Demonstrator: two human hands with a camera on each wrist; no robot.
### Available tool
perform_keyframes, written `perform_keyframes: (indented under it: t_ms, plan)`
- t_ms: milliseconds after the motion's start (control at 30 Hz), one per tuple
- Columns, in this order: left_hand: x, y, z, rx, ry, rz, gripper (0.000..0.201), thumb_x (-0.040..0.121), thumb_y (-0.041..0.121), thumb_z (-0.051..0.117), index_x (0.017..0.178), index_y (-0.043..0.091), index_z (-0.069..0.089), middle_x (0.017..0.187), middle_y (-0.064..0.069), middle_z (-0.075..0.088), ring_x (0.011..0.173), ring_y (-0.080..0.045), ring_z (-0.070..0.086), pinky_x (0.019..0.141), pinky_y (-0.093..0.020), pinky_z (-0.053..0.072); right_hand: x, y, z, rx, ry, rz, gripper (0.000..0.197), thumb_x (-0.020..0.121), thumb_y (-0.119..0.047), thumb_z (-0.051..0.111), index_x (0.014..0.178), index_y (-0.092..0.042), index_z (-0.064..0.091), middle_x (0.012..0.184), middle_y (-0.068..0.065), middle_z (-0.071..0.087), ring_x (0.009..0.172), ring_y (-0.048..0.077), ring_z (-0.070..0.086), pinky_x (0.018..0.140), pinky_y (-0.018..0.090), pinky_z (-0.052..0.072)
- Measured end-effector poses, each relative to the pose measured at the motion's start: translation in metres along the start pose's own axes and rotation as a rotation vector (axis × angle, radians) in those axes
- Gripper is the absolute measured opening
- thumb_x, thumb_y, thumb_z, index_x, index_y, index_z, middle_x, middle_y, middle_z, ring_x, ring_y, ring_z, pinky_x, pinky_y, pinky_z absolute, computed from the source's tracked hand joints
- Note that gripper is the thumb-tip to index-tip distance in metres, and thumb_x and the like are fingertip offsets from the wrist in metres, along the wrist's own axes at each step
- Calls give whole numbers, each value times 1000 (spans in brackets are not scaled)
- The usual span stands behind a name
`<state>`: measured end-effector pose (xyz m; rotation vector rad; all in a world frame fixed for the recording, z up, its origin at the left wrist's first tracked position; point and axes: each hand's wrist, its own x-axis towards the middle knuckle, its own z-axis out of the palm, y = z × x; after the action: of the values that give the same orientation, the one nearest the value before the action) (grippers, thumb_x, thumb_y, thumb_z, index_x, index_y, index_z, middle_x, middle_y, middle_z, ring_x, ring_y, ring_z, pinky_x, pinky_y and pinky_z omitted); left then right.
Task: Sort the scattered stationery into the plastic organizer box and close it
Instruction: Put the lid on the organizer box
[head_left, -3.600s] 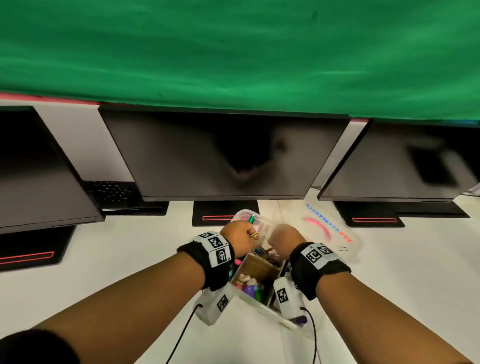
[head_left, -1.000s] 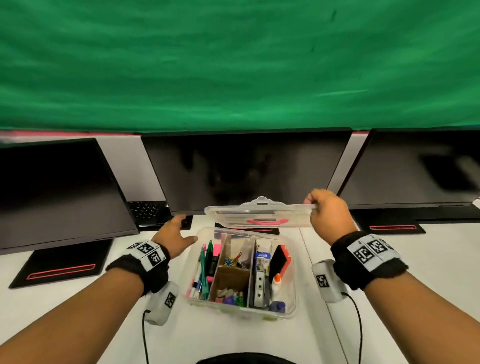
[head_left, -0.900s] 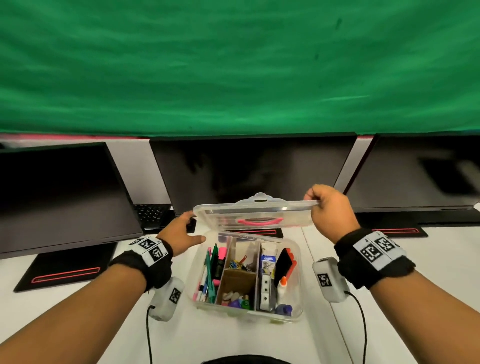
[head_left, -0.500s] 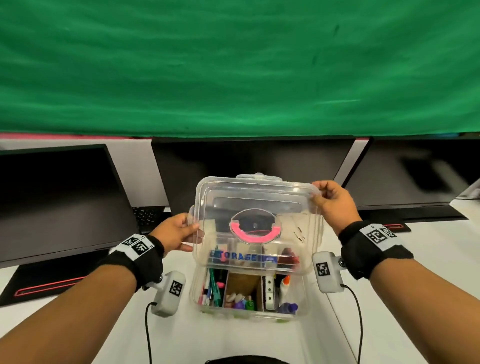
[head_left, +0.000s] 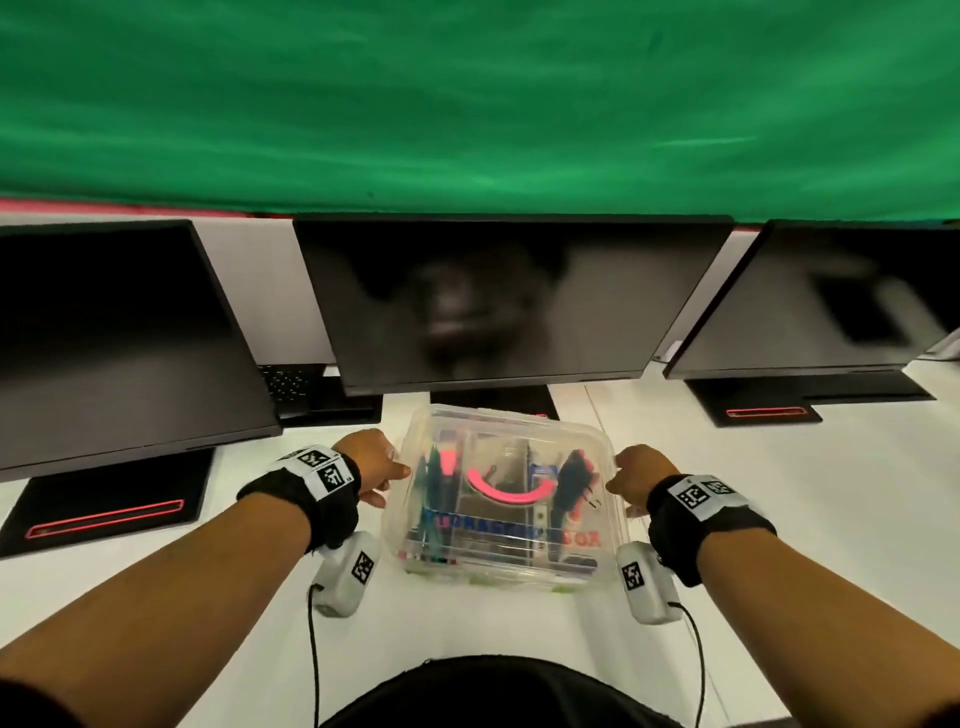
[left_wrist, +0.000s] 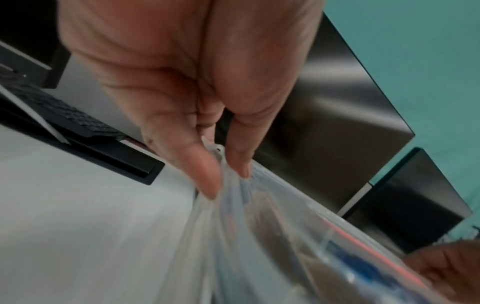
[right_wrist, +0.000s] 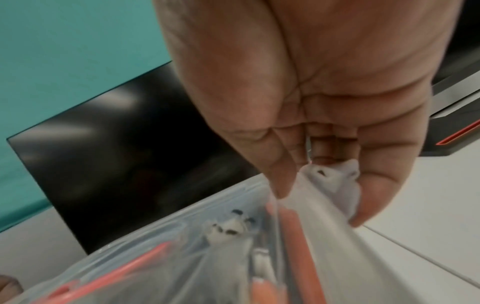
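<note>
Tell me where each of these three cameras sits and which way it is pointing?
Head: worn on the head, looking forward and down at the organizer box before the monitors; both forearms, left hand and right hand show.
Left wrist: looks along the left hand pinching the box's lid edge.
Right wrist: looks along the right hand gripping a white latch.
Shared: all three show the clear box.

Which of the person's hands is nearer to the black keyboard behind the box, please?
Left. The left hand grips the left edge of the box, just in front of the keyboard; the right hand grips the box's right edge, on the far side from it.
</note>
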<state>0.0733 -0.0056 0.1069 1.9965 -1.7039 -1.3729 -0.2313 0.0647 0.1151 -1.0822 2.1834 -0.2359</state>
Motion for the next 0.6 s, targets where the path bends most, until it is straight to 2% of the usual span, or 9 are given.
perform_keyframes:
  t_ms: [67,167,267,367,433,533,600]
  plan:
    - [-1,-2,2,66,23,-20,17,85,14,67,89,9,52,72,-7,56,70,-21,58,65,-35,59,1,1,3,-26,-27,3,31,89,-3,56,118,5,53,109,20,60,93,39,67,80,47,57]
    - [-4,-5,7,77,37,-43,29,84,14,68,107,3,54,77,-8,56,77,-22,59,63,-33,58,3,2,4,-18,-36,6,32,89,-4,56,120,5,51,99,15,54,93,39,66,79,47,57]
    - [-6,-4,10,107,44,-55,36,85,14,67,115,0,52,90,-12,59,82,-22,59,65,-31,56,4,4,6,-27,-35,11,34,89,-4,57,121,4,51,109,21,60,95,41,66,79,49,57]
    - [-3,-5,11,155,33,-74,39,86,16,66,118,0,52,93,-12,59,83,-22,59,67,-30,55,4,7,10,-37,-30,7,35,88,-4,59,121,3,51,116,24,60,97,41,65,79,50,57]
    - [-1,-7,11,202,11,-102,41,86,20,67,120,0,53,96,-12,61,87,-22,61,74,-33,55,5,9,11,-55,-23,-13,35,87,-6,61,120,3,53,116,21,62,99,38,64,81,48,57]
    - [2,-11,6,398,46,-114,58,81,35,71,126,6,49,121,-12,59,112,-25,58,96,-34,49,8,9,7,-173,48,-28,44,84,-19,67,124,-6,54,122,15,59,105,31,61,91,39,53]
    - [4,-9,4,503,108,-92,68,75,41,75,128,11,44,128,-9,54,117,-24,54,99,-35,46,10,9,7,-228,110,-1,53,79,-26,72,125,-10,50,124,14,57,106,28,61,91,34,52]
